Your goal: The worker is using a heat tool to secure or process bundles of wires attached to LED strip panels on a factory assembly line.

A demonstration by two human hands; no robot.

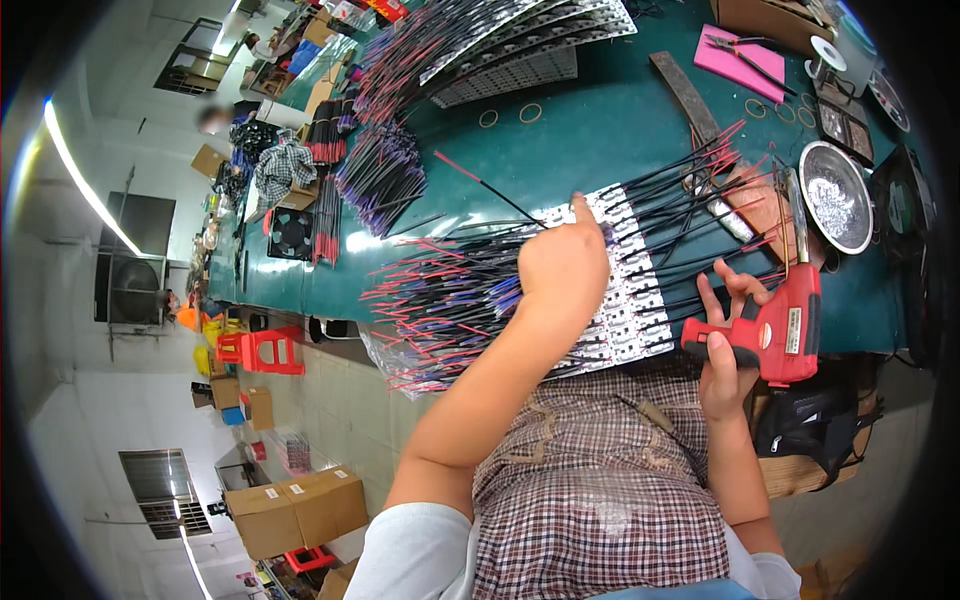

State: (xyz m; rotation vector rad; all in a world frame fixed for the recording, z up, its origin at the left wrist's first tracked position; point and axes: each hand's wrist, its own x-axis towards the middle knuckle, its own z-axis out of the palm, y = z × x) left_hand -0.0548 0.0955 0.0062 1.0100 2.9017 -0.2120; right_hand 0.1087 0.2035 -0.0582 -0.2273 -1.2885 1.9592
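My left hand (pixel 565 260) is closed over a white sheet of small circuit boards (pixel 625 315), one finger stretched along its far edge. A thin wire (pixel 500 198), black with a red end, sticks out from this hand to the upper left; the grip itself is partly hidden. Many black wires with red tips (pixel 430 310) fan out left of the sheet, and more black wires (pixel 680 200) run off its right side. In my right hand (pixel 728 350) is a red and black soldering gun (pixel 790 330), its tip pointing away from me, with some fingers raised off the handle.
On the green table (pixel 590 120) lie wire bundles (pixel 385 175) and stacked wired boards (pixel 520 50) at the far left. A metal bar (pixel 685 95), a pink pad (pixel 740 62) with pliers, a solder spool (pixel 826 55) and a round metal dish (pixel 836 197) are at the right.
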